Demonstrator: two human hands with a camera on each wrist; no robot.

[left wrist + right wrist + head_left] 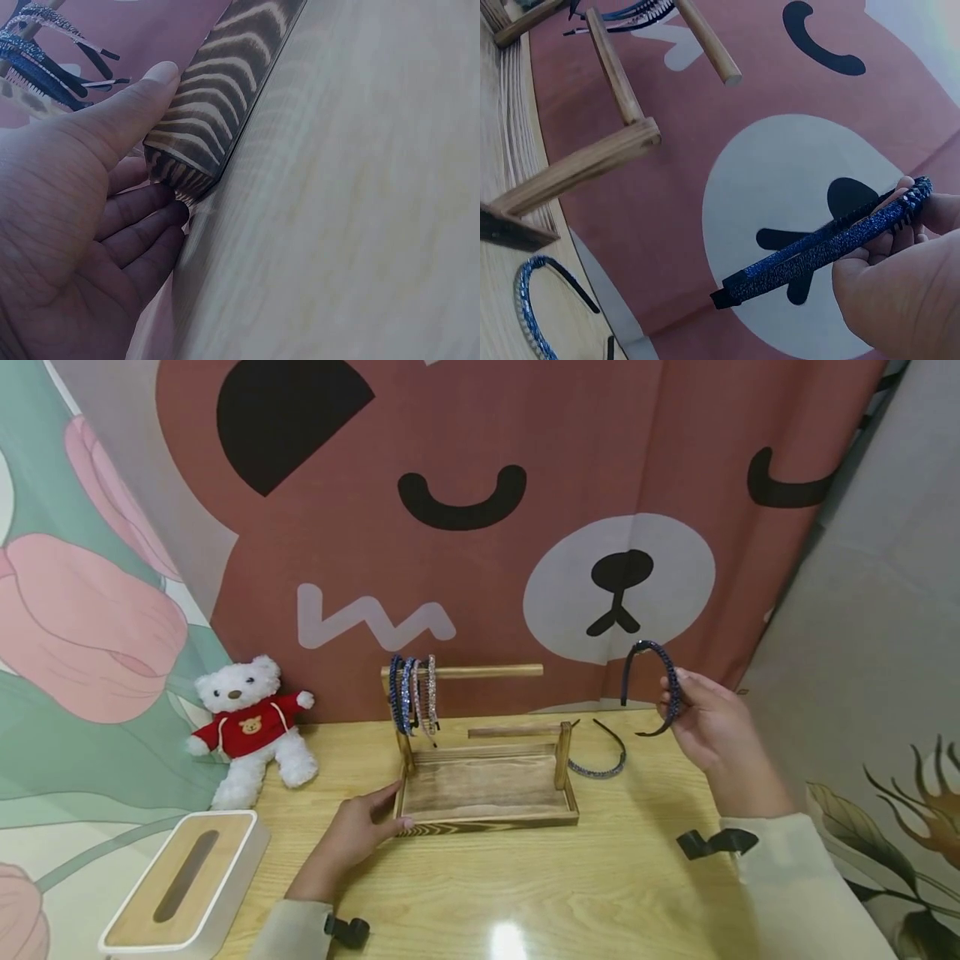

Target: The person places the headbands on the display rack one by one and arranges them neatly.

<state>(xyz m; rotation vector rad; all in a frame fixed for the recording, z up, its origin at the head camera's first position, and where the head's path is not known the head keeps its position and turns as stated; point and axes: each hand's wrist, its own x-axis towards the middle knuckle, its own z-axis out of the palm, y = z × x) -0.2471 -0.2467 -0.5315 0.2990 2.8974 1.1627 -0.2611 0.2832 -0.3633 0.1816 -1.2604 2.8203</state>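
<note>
A dark blue sparkly headband (pixel 675 691) is raised in my right hand (pixel 714 720), to the right of the wooden rack (pixel 487 822). Thumb and fingers pinch its band; in the right wrist view the headband (pixel 810 251) points away from the hand with its end free. My left hand (pixel 351 837) grips the front left corner of the rack's tray, its thumb (pixel 154 86) along the striped wall. Several headbands (pixel 406 693) in blue, pink and silver hang at the left end of the upper bar (pixel 495 672). The lower bar (pixel 517 732) is bare.
Another beaded headband (pixel 603 773) lies on the table, just right of the rack. A white teddy bear (pixel 255 727) in a red sweater sits at the back left. In front of it stands a tissue box (pixel 187 885). A bear-print curtain (pixel 465 568) hangs behind the table.
</note>
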